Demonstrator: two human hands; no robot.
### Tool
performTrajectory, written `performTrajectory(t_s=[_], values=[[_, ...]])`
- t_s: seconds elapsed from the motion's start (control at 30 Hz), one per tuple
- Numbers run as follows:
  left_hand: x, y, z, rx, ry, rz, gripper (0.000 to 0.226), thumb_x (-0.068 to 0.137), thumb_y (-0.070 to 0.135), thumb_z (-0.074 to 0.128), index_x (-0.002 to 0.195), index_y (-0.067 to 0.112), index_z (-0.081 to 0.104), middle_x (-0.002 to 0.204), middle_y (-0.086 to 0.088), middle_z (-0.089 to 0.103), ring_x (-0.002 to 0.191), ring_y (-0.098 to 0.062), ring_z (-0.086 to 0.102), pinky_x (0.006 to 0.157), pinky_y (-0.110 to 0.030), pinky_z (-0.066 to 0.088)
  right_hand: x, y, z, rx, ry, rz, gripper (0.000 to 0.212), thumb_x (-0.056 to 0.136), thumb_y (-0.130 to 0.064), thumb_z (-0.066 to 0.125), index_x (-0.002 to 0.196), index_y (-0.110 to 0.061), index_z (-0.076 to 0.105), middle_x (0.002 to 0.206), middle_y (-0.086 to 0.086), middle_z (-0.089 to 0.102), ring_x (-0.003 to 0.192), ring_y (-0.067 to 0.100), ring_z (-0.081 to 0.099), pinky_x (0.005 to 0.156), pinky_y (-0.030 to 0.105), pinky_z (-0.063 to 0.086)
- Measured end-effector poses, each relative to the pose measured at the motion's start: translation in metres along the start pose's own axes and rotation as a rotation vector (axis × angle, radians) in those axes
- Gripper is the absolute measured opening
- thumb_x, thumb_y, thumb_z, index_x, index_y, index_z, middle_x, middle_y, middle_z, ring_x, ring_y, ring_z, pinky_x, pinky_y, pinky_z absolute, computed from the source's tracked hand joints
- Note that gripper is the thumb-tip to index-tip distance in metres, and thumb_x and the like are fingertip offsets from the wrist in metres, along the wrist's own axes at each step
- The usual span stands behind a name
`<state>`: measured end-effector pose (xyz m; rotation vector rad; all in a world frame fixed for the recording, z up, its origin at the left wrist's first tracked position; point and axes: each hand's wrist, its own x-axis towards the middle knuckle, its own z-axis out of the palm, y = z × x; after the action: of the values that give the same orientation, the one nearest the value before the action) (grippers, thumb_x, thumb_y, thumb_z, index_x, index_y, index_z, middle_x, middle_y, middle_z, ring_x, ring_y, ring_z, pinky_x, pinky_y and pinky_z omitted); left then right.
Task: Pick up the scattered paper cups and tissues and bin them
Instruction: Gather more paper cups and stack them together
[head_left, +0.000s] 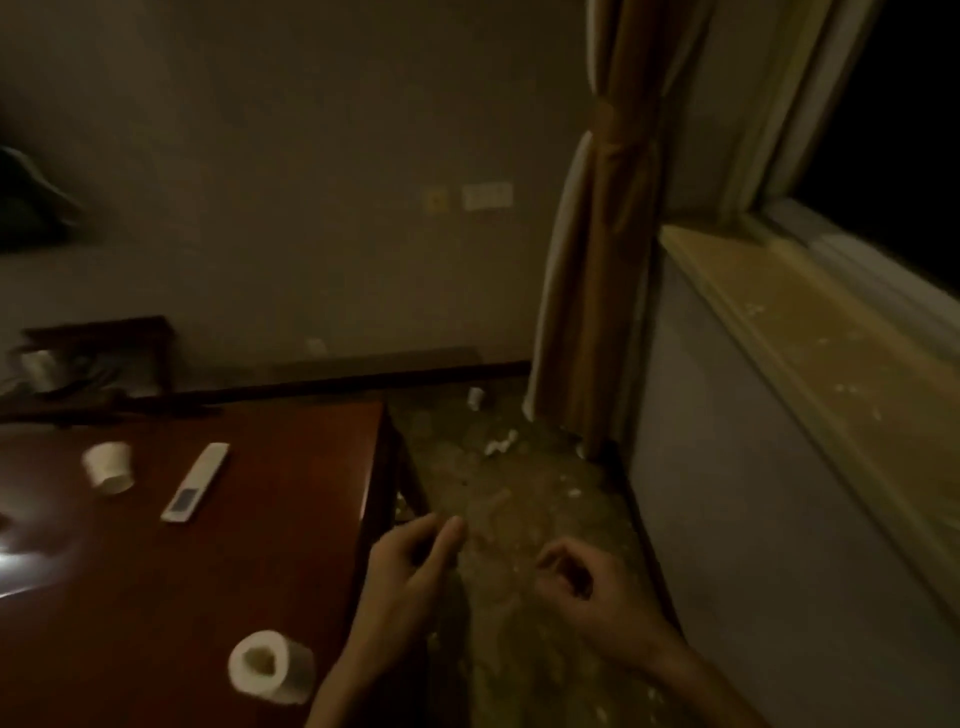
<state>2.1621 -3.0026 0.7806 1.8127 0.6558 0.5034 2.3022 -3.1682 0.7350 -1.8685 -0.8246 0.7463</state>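
Note:
A white paper cup (108, 466) lies on its side on the dark red table (291, 493) at the left. Another paper cup (475, 398) rests on the carpet near the far wall. Crumpled white tissue (500, 442) lies on the floor in front of the curtain, and a smaller scrap (574, 492) is nearer to me. My left hand (410, 561) hovers beside the table's right edge with loosely curled fingers, holding nothing. My right hand (582, 582) hangs over the carpet, fingers loosely curled and empty. No bin is in sight.
A white remote (195, 481) and a toilet paper roll (270, 673) lie on the table. A tied curtain (597, 260) hangs at the corner. A windowsill (810, 332) runs along the right. A dark shelf (104, 353) with clutter stands at the back left.

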Motion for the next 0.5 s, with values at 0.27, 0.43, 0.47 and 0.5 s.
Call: performTrajectory(t_s=[0.27,0.43,0.47,0.5], values=[[0.134,-0.084,0.047,0.01,-0.104,-0.239,0.04,0.099,0.032,0.052,0.078,0.003,0.068,0.073,-0.013,0.068,0.067,-0.032,0.065,0.057,-0.029,0.053,0.089,0.075,0.003,0.031,0.075,0.356,0.007,0.087,-0.027,0.071,0.087,-0.028,0.065,0.073,-0.002,0.057,0.064,0.007,0.052,0.061,0.023,0.044],[0.231,-0.111,0.066,0.093,-0.053,-0.272,0.042,0.1,0.039,0.051,0.066,0.018,0.064,0.049,0.011,0.052,0.047,0.0,0.047,0.047,-0.014,0.036,0.212,0.089,-0.003,0.021,-0.018,0.344,0.009,0.09,-0.015,0.066,0.094,-0.023,0.064,0.082,0.009,0.064,0.074,0.012,0.058,0.074,0.03,0.051],[0.25,-0.113,0.067,0.1,-0.03,-0.29,0.042,0.101,0.04,0.051,0.066,0.02,0.065,0.05,0.011,0.051,0.047,0.0,0.046,0.048,-0.014,0.036,0.24,0.087,-0.008,0.015,-0.036,0.34,0.008,0.091,-0.015,0.065,0.095,-0.022,0.064,0.089,0.012,0.067,0.08,0.016,0.062,0.077,0.032,0.052],[0.269,-0.116,0.067,0.109,-0.01,-0.307,0.042,0.101,0.04,0.05,0.066,0.021,0.065,0.051,0.009,0.052,0.048,0.0,0.047,0.048,-0.014,0.036,0.266,0.084,-0.013,0.011,-0.057,0.344,0.006,0.092,-0.018,0.064,0.096,-0.022,0.064,0.094,0.01,0.067,0.086,0.019,0.064,0.079,0.033,0.053]])
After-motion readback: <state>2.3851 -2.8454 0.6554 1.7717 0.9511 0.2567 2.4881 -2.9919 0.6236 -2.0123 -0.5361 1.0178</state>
